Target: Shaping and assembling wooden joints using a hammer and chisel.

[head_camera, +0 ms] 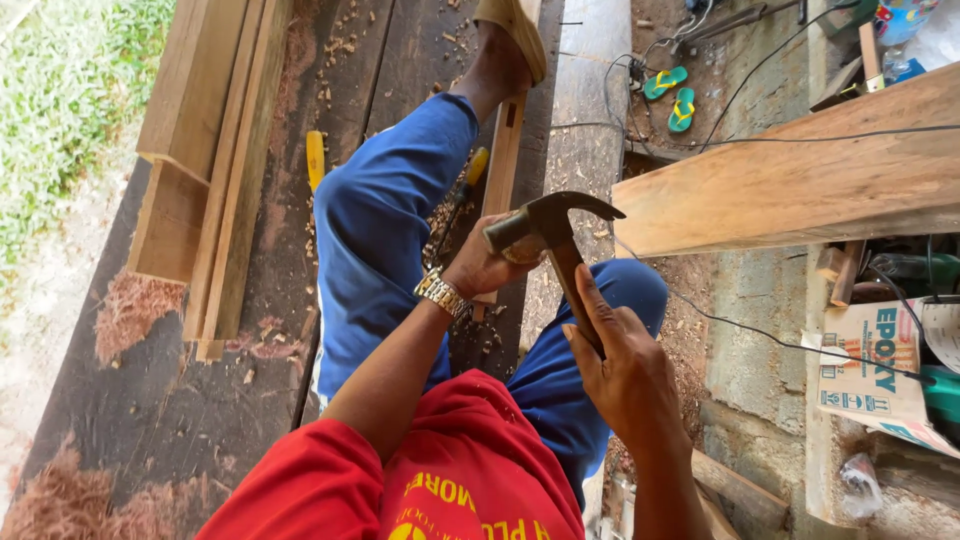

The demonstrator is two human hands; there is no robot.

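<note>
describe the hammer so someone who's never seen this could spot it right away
Start at the blue trousers of the person sitting on the dark plank bench; both hands meet just above the knees. The right hand grips the wooden handle and the left hand closes near the head of the claw hammer. Its curved dark metal claw sets it apart from the yellow-handled tools lying on the bench.

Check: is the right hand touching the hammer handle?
Touching. The head view shows the right hand wrapped around the wooden handle of the claw hammer, fingers lying along it, no gap. The left hand sits beneath the hammer head.
</note>
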